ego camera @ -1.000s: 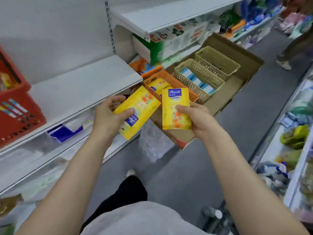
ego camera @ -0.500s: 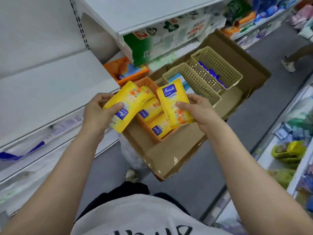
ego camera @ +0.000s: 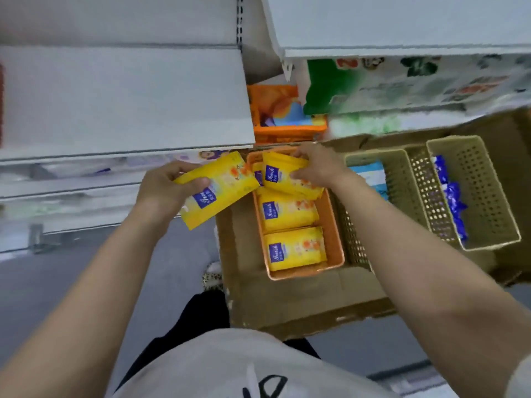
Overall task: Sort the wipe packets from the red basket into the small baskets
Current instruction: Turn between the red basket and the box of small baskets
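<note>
While right hand (ego camera: 317, 169) pinches yellow packet (ego camera: 290, 180) over orange basket (ego camera: 334, 239), left hand (ego camera: 165, 191) grips another beside basket; packets likely light, soft, slick, so you pinch edges.

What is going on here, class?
A person is sorting yellow packets. The right hand lowers one packet into the orange basket, which already holds others. The left hand holds another packet beside it. Two beige baskets with blue packets stand alongside in a cardboard box.
</note>
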Motion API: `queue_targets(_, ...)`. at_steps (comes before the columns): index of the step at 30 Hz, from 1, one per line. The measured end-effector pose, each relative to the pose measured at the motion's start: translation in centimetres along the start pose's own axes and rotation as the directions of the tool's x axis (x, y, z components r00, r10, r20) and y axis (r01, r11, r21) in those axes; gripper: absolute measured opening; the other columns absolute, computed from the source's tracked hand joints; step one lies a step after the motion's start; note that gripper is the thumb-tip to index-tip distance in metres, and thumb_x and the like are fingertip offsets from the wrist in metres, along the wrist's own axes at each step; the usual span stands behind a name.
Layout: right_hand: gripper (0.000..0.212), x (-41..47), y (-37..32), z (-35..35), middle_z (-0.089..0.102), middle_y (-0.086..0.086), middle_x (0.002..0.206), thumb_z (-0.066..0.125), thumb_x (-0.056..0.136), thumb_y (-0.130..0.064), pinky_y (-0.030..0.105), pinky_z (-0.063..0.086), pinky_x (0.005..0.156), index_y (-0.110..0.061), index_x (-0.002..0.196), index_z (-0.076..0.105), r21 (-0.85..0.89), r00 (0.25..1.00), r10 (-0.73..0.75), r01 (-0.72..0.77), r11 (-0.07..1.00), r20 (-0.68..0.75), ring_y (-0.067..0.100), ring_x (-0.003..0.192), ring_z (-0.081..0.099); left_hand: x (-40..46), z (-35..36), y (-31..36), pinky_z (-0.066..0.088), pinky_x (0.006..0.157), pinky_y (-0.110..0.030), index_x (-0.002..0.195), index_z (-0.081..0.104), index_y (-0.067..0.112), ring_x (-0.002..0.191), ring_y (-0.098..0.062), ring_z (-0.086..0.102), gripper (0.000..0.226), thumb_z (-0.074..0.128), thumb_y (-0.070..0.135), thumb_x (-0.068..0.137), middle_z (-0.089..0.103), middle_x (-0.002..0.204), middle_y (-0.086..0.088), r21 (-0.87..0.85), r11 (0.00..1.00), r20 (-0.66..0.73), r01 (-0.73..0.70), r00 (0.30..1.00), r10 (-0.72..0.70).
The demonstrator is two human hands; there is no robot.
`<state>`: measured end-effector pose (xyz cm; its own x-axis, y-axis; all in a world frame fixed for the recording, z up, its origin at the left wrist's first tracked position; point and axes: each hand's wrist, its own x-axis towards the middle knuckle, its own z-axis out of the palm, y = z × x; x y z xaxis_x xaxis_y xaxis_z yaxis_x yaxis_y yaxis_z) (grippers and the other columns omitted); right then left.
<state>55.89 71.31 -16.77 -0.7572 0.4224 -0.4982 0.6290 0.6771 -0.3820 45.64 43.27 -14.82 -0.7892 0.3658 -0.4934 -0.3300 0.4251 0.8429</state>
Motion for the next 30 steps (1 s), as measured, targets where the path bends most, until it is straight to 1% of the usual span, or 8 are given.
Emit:
queue_targets(6,0.042,5.5,-0.1,0.8,0.063,0.005,0.131,0.068,0.087,-0.031,0.037,0.048,0.097,-0.025,0.129,0.064,-0.212,0.961,-0.189,0.231,0.950,0.201,0.028,0.118,0.059,-2.3,2.5,-3.2,0.051,0.056,-0.019,0.093,0.071,0.023,0.072,-0.012,0.067,0.019,0.077,0.011,0.080,0.072,0.089,-0.001,-0.096,0.990,-0.120,0.100,0.986,-0.112)
queue_targets(12,0.046,3.5,2.3,4.0,0.061,0.005,0.128,0.068,0.088,-0.036,0.041,0.043,0.101,-0.028,0.132,0.059,-0.348,0.908,-0.359,0.271,0.897,-0.217,0.028,0.124,0.049,-4.3,5.4,-5.2,0.052,0.069,-0.031,0.095,0.072,0.022,0.076,-0.020,0.069,0.020,0.078,0.014,0.079,0.073,0.093,-0.007,-0.131,0.982,-0.143,0.139,0.977,-0.157)
queue_targets(15,0.053,3.1,3.1,4.9,0.052,0.002,0.137,0.066,0.089,-0.041,0.039,0.037,0.105,-0.035,0.139,0.052,-0.252,0.917,-0.395,0.369,0.895,-0.060,0.025,0.130,0.041,-4.5,6.4,-5.2,0.052,0.065,-0.029,0.093,0.072,0.025,0.071,-0.013,0.069,0.019,0.080,0.017,0.077,0.073,0.090,-0.003,-0.119,0.983,-0.167,0.137,0.974,-0.156)
queue_targets(20,0.053,4.0,2.9,4.6,0.045,0.001,0.145,0.068,0.089,-0.041,0.041,0.035,0.108,-0.038,0.139,0.051,-0.329,0.901,-0.428,0.425,0.844,0.068,0.024,0.136,0.036,-4.8,7.9,-4.3,0.052,0.055,-0.018,0.098,0.071,0.022,0.065,-0.005,0.069,0.022,0.079,0.017,0.078,0.072,0.088,0.000,-0.121,0.986,-0.170,0.116,0.976,-0.136)
queue_targets(22,0.049,4.1,2.6,4.1,0.050,0.001,0.144,0.066,0.091,-0.040,0.037,0.034,0.108,-0.032,0.137,0.055,-0.255,0.896,-0.437,0.442,0.860,0.078,0.024,0.135,0.041,-4.9,8.4,-3.8,0.051,0.053,-0.016,0.101,0.071,0.020,0.064,-0.004,0.069,0.024,0.078,0.015,0.078,0.071,0.088,0.000,-0.123,0.986,-0.144,0.110,0.981,-0.127)
queue_targets(26,0.041,2.3,1.9,1.9,0.061,-0.005,0.134,0.061,0.095,-0.039,0.025,0.037,0.104,-0.023,0.132,0.061,0.150,0.892,-0.447,0.453,0.879,-0.074,0.011,0.125,0.053,-4.7,9.0,-2.9,0.056,0.062,-0.023,0.098,0.071,0.024,0.072,-0.010,0.072,0.022,0.079,0.016,0.078,0.074,0.088,0.002,-0.104,0.990,-0.029,0.095,0.995,-0.099)
queue_targets(28,0.045,0.5,1.3,0.6,0.062,-0.010,0.130,0.065,0.091,-0.044,0.029,0.046,0.102,-0.027,0.133,0.060,0.286,0.883,-0.457,0.412,0.865,0.110,0.005,0.120,0.056,-4.4,9.4,-2.3,0.057,0.064,-0.024,0.101,0.072,0.024,0.077,-0.012,0.073,0.024,0.079,0.017,0.078,0.075,0.088,0.003,-0.080,0.994,0.035,0.076,0.997,-0.074)
queue_targets(30,0.052,-1.2,1.2,-0.3,0.060,-0.014,0.129,0.070,0.087,-0.046,0.026,0.047,0.095,-0.031,0.135,0.057,0.214,0.825,-0.447,0.394,0.894,0.347,0.003,0.117,0.055,-4.1,9.9,-1.5,0.057,0.063,-0.023,0.104,0.072,0.022,0.079,-0.013,0.073,0.027,0.080,0.018,0.078,0.075,0.090,0.003,-0.052,0.997,0.082,0.064,0.995,-0.060)
